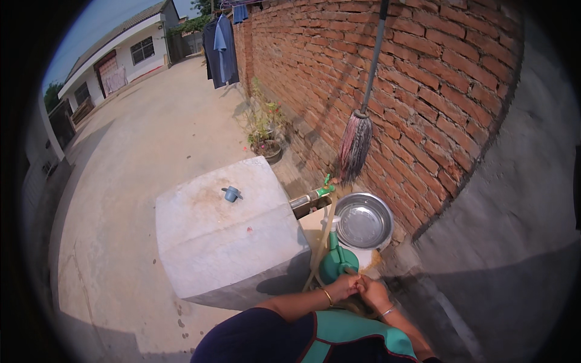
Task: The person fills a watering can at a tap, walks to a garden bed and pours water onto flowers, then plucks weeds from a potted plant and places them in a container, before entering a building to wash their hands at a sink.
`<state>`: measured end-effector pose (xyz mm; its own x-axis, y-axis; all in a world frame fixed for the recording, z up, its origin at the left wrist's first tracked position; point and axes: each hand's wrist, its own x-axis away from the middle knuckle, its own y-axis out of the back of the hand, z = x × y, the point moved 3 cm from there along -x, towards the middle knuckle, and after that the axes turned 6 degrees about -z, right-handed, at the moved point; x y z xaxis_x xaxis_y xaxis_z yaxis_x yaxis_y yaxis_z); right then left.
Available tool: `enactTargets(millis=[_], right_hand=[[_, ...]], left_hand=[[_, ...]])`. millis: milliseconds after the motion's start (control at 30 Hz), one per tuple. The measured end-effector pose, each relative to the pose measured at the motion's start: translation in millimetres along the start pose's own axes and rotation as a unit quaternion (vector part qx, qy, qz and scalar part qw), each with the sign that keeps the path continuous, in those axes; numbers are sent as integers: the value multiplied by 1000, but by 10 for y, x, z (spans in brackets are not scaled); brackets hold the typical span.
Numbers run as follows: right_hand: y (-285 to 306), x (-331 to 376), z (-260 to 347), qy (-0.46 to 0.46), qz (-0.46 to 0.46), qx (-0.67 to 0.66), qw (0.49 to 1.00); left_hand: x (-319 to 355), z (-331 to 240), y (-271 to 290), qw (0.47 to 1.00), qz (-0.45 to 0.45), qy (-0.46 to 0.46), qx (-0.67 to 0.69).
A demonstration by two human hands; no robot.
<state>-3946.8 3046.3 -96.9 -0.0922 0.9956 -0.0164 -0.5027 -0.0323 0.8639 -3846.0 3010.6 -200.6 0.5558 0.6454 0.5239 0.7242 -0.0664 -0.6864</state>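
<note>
Both of my hands meet just in front of a green watering can [331, 267], which has a pale spout head [331, 222]. My left hand [342, 288], with a gold bangle at its wrist, is closed, its fingertips against those of my right hand [374, 294]. The right hand is closed too, a silver bracelet behind it. What they pinch is too small to make out; a tan bit shows by the fingertips at the can. A tan hose [331, 209] hangs from a green-handled tap [325, 189] and runs down left of the can.
A metal basin [365, 221] stands beyond the can. On the left is a large white-covered block [224, 242] with a blue cap-like piece [231, 193] on top. A mop [356, 145] leans on the brick wall [436, 91]; a potted plant [266, 145] stands farther off.
</note>
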Motion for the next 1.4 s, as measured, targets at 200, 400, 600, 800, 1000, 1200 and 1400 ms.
enactTargets(millis=[200,400,600,800,1000,1200,1400], right_hand=[[76,-1,-50,13,-8,-22,1000],[97,30,-58,11,4,-11,1000],[215,77,-84,-21,26,-17,999],[196,48,-84,-20,39,-7,999],[254,90,-126,-39,47,-6,998],[212,98,-214,-41,45,-3,998],[276,119,-185,-47,45,-5,998]], left_hand=[[49,-18,-111,999,19,-13,26],[-12,60,-74,1000,-4,-22,-2],[101,-8,-295,999,-32,11,21],[175,-52,-286,997,-74,6,27],[131,-8,-314,999,-31,9,-7],[30,39,-291,996,-86,9,-15],[90,23,-377,997,-80,-3,-18]])
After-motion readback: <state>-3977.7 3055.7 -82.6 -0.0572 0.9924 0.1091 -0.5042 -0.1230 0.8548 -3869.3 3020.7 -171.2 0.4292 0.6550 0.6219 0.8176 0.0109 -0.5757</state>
